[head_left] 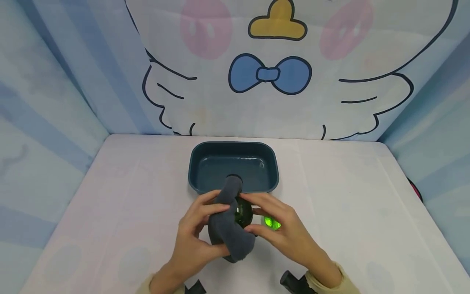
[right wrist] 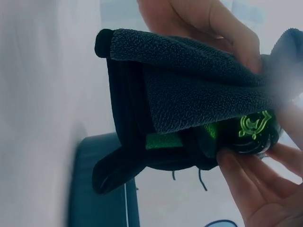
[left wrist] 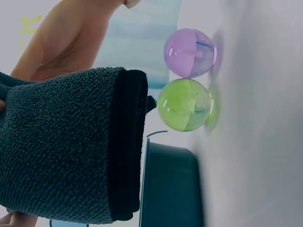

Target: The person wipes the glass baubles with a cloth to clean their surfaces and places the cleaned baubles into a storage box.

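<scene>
A dark grey terry towel (head_left: 231,228) with a black edge is folded round a dark green shiny ball (head_left: 244,212), part of which shows on the right. My left hand (head_left: 194,232) grips the towel from the left, thumb low and fingers above. With fingertips and thumb, my right hand (head_left: 290,228) pinches the ball from the right. A yellow-green emblem shows on the ball in the right wrist view. Behind the right hand, on the table, lies a bright green see-through ball (head_left: 271,223). The left wrist view also shows a purple see-through ball (left wrist: 189,53) beside it.
A dark teal basin (head_left: 220,163) stands at the table's back, just beyond the towel. Cloth walls with printed drawings (head_left: 269,73) close off the back and sides. Black devices (head_left: 293,281) sit at both wrists.
</scene>
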`<act>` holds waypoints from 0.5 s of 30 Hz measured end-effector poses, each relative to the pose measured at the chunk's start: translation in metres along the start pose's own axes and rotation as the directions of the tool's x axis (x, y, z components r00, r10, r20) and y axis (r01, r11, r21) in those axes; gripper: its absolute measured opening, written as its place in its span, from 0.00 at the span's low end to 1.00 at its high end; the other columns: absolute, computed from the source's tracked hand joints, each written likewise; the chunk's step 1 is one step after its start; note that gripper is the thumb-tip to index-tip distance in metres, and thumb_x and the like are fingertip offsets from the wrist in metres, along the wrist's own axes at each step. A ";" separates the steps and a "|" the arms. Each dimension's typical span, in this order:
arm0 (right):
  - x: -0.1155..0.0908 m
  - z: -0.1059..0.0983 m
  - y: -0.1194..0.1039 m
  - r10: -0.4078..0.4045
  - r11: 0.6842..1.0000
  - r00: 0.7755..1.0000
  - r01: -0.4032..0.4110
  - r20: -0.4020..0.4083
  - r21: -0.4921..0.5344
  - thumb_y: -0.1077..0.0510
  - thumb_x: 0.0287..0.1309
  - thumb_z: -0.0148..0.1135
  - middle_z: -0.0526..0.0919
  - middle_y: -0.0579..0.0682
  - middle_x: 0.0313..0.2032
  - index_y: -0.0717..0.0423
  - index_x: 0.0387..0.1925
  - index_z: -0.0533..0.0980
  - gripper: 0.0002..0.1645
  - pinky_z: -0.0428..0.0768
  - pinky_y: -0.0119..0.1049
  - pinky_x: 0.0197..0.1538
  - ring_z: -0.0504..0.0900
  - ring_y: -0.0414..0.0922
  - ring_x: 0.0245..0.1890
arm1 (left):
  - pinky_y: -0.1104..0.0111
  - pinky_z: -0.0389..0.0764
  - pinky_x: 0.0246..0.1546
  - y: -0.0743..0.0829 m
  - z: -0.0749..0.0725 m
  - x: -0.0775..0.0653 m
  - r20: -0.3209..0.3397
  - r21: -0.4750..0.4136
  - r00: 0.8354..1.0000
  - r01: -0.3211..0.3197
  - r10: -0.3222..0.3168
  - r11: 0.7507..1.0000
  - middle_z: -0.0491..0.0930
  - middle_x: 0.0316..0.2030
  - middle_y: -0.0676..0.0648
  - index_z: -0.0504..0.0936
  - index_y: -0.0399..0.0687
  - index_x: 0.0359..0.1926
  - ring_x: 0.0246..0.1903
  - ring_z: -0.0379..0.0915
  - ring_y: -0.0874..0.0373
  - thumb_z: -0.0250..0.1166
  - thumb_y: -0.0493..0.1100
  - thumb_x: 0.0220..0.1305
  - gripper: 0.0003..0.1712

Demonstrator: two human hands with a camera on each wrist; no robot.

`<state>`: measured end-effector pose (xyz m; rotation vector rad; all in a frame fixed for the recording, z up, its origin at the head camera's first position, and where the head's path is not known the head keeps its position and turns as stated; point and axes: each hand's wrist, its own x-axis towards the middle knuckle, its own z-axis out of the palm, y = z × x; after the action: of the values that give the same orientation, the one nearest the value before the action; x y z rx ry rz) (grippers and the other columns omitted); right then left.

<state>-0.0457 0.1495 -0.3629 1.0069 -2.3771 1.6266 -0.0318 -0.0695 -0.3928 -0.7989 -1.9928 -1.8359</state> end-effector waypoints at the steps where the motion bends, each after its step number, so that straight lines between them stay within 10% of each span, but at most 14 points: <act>1: 0.000 0.000 0.000 -0.014 1.000 1.000 0.014 -0.008 -0.002 0.68 0.54 0.71 0.78 0.55 0.59 0.58 0.65 0.72 0.36 0.84 0.39 0.52 0.79 0.45 0.57 | 0.66 0.85 0.44 0.000 0.000 0.000 -0.007 0.002 1.000 -0.005 0.005 1.000 0.71 0.62 0.38 0.79 0.44 0.56 0.60 0.72 0.52 0.81 0.26 0.36 0.41; 8: -0.001 -0.010 0.000 -0.175 0.983 0.980 0.169 -0.091 -0.065 0.67 0.59 0.67 0.78 0.57 0.59 0.61 0.60 0.76 0.25 0.79 0.33 0.60 0.79 0.47 0.59 | 0.68 0.85 0.43 0.000 0.001 0.001 -0.056 -0.006 0.998 0.027 -0.027 1.000 0.72 0.61 0.38 0.79 0.42 0.55 0.59 0.73 0.53 0.81 0.24 0.35 0.41; 15: -0.001 -0.013 0.000 -0.230 0.969 0.972 0.233 0.050 -0.086 0.57 0.64 0.65 0.73 0.57 0.64 0.57 0.61 0.76 0.25 0.77 0.32 0.62 0.72 0.48 0.65 | 0.66 0.86 0.44 0.001 0.003 -0.001 -0.042 -0.058 0.999 0.030 -0.033 0.998 0.71 0.61 0.36 0.78 0.40 0.56 0.59 0.73 0.52 0.79 0.23 0.37 0.40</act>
<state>-0.0488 0.1608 -0.3579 1.2555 -2.2344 1.4163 -0.0300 -0.0668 -0.3933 -0.7413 -1.9449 -1.9196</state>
